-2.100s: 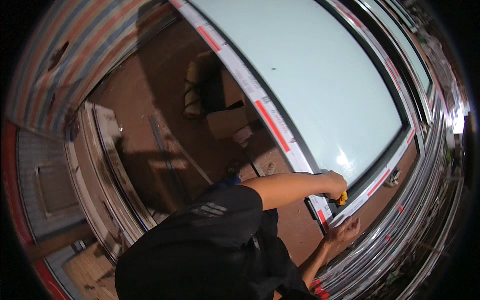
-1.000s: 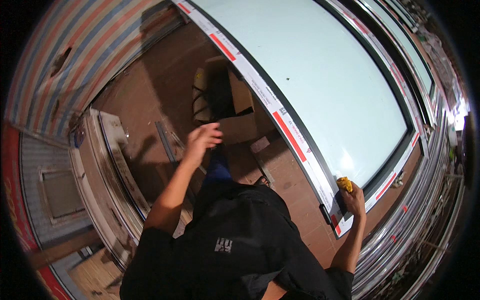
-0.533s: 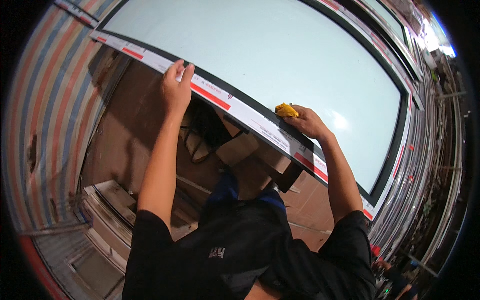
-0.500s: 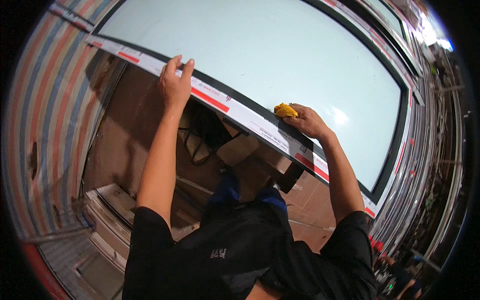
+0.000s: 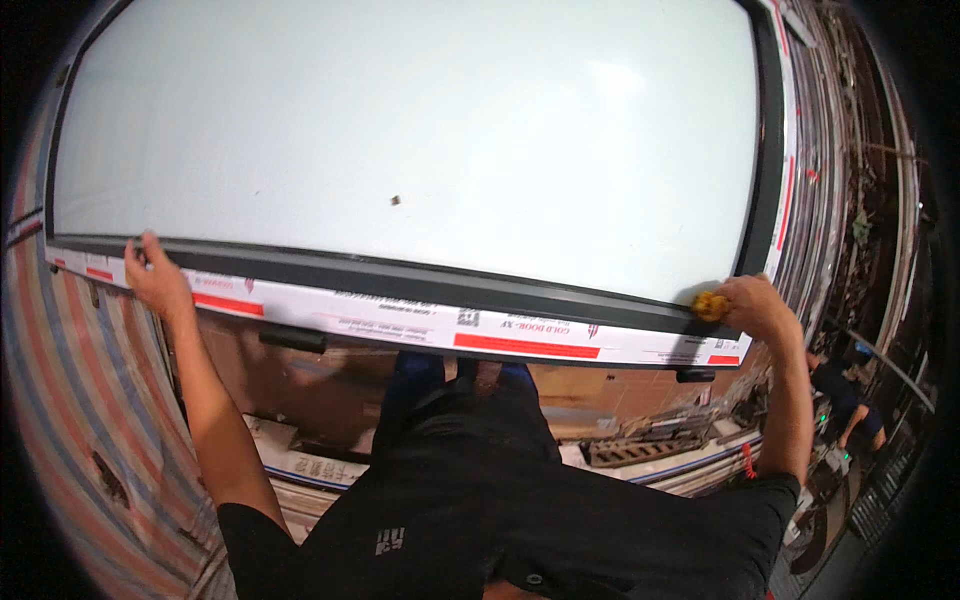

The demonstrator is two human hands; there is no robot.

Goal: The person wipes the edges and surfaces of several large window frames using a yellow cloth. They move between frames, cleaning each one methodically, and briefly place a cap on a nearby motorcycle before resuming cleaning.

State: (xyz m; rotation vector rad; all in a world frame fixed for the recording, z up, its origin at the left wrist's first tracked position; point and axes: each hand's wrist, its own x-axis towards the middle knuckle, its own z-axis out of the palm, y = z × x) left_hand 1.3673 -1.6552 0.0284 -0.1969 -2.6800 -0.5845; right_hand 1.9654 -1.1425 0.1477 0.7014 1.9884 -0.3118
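Note:
In front of me lies a large panel of pale frosted glass [image 5: 400, 120] in a dark frame [image 5: 430, 278], its outer edge covered with white and red protective film [image 5: 380, 318]. My right hand [image 5: 757, 305] holds a crumpled yellow cloth [image 5: 709, 306] against the frame near its right near corner. At the left end of the near edge, my left hand [image 5: 158, 283] rests on the frame with fingers stretched and a little apart. A small dark speck [image 5: 395, 201] sits on the glass.
Striped sheeting [image 5: 80, 400] covers the left side. Long metal profiles [image 5: 815, 200] are stacked along the right. Planks and strips [image 5: 650, 452] lie on the floor behind my legs. Another person [image 5: 845, 395] works at the far right.
My view has turned, so the panel's near edge lies more level. My right hand has slid the cloth rightward along the frame to the corner, and my left hand is nearer the left end.

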